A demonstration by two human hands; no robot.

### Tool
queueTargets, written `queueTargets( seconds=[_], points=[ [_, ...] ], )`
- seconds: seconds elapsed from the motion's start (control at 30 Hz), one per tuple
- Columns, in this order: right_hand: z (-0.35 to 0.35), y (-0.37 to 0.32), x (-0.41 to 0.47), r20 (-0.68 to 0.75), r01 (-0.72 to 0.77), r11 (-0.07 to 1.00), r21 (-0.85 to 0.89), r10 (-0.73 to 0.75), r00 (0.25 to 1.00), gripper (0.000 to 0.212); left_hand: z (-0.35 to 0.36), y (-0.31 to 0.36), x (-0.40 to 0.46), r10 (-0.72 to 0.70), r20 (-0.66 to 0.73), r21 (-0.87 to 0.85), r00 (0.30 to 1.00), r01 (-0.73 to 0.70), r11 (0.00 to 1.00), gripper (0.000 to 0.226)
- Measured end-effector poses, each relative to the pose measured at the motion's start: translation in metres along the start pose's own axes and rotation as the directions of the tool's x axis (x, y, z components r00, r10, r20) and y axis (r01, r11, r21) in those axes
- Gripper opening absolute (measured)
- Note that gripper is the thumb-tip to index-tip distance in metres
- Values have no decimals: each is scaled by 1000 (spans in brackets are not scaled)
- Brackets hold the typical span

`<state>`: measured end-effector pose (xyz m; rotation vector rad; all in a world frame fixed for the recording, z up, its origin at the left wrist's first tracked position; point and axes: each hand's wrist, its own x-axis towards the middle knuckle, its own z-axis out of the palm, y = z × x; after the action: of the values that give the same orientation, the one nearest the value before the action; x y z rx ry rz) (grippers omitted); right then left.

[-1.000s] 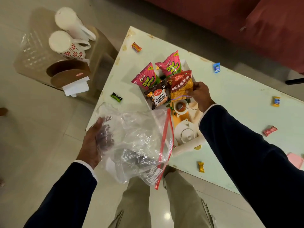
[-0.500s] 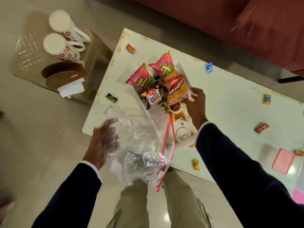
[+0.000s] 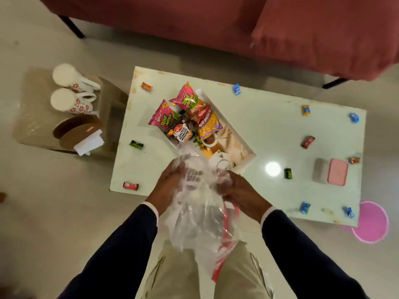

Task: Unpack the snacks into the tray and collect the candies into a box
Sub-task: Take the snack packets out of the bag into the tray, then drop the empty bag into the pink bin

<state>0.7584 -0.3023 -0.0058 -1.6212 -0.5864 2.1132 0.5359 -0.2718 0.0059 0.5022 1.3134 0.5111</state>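
Two hands meet at the near edge of the desk (image 3: 259,130), both gripping one clear, crinkled plastic bag (image 3: 200,214) with a red zip strip along its right side; the left hand (image 3: 170,186) has its fingers curled into the film from the left, the right hand (image 3: 239,190) bunches it from the right, and the bag hangs limp, its long axis running down toward the person's lap. Just beyond the hands sits one white rectangular tray (image 3: 244,145), turned diagonally so its long axis runs from far left to near right, with a printed teapot and cup on its floor. In its far-left end lie four glossy foil snack packets: two pink ones (image 3: 183,98), one dark peanut packet (image 3: 180,131) and one red-and-yellow packet (image 3: 208,121), tops pointing mostly away. Scattered over the smooth, pale, glossy desk are about twelve small wrapped candies: red (image 3: 130,186), green (image 3: 136,144), orange (image 3: 146,86), blue (image 3: 236,89) and others at the right. Near the right edge stands one small box (image 3: 319,171) with a pink rounded lid (image 3: 338,172) leaning on it. Left of the desk a low stand holds two white floral mugs (image 3: 71,100) and one brown napkin holder (image 3: 77,130); beyond is a red sofa (image 3: 194,22)
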Motion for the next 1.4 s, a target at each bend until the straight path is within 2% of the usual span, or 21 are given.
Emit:
queueTargets(
  seconds=[0.07, 0.1, 0.2, 0.27, 0.33, 0.4, 0.47, 0.57, 0.63, 0.7, 0.8, 0.87, 0.9, 0.93, 1.0, 1.07, 1.1, 1.17, 1.23, 1.3, 1.4],
  points=[
    [3, -7, -15, -105, 62, 995, -77, -70, 992, 37, 2, -2, -6, -50, 96, 274, 994, 22, 961, 40],
    [3, -10, -24, -168, 91, 993, -79, -103, 980, 36, 3, 2, -11, -50, 78, 377, 996, 17, 926, 46],
    [-2, -17, -55, -332, 209, 978, 21, -190, 924, 29, 2, 18, -22, 105, -51, 402, 993, -76, 913, 63],
    [-8, -18, -78, -378, 238, 948, 213, -144, 914, 27, 2, 30, -35, 161, 60, 382, 985, -172, 908, 75],
    [-11, -19, -100, -300, 224, 867, 446, -91, 950, 28, 11, 36, -51, 78, 334, 449, 939, -231, 863, 96],
    [-10, -18, -126, -175, 193, 738, 646, -103, 979, 27, 37, 38, -74, -8, 517, 615, 856, -365, 699, 120],
    [-5, -13, -151, -55, 122, 641, 758, -125, 991, 20, 66, 28, -88, 25, 579, 689, 815, -505, 520, 137],
    [-2, -3, -190, 101, 22, 650, 760, -151, 983, 17, 109, 4, -104, 14, 607, 668, 795, -519, 533, 138],
    [-20, 10, -215, 48, 61, 716, 695, -131, 990, 18, 141, -7, -119, 4, 610, 661, 793, -511, 550, 117],
    [-52, 28, -238, -111, 166, 829, 535, -126, 986, 21, 170, -19, -134, 49, 594, 689, 803, -539, 485, 93],
    [-119, 75, -287, -424, 230, 973, 27, -198, 884, 38, 225, -45, -153, 151, 574, 734, 805, -588, 341, 75],
    [-157, 102, -323, -537, 239, 914, -326, -388, 749, 62, 263, -63, -162, 163, 585, 775, 795, -607, 180, 70],
    [-172, 114, -344, -513, 263, 848, -460, -496, 701, 74, 285, -73, -166, 156, 601, 780, 784, -618, 98, 69],
    [-184, 123, -363, -440, 287, 779, -558, -571, 693, 87, 309, -82, -173, 149, 636, 758, 757, -649, 67, 67],
    [-199, 137, -392, -289, 317, 712, -626, -589, 755, 105, 354, -97, -187, 161, 733, 649, 660, -751, 122, 55],
    [-213, 151, -413, -304, 325, 751, -575, -564, 768, 101, 400, -112, -203, 241, 788, 534, 566, -824, 188, 44],
    [-221, 155, -418, -377, 329, 797, -507, -548, 747, 91, 418, -118, -209, 292, 765, 512, 574, -817, 266, 44],
    [-239, 157, -428, -528, 313, 864, -395, -492, 693, 70, 448, -125, -215, 347, 682, 461, 643, -747, 479, 54],
    [-267, 160, -433, -640, 291, 896, -335, -443, 628, 57, 468, -130, -210, 283, 687, 399, 669, -673, 622, 68],
    [-300, 162, -436, -747, 334, 921, -200, -364, 557, 50, 481, -136, -194, 141, 734, 439, 665, -622, 649, 78],
    [-340, 163, -439, -809, 383, 921, -77, -282, 515, 48, 503, -149, -165, -42, 719, 581, 694, -566, 585, 83]
  ],
)
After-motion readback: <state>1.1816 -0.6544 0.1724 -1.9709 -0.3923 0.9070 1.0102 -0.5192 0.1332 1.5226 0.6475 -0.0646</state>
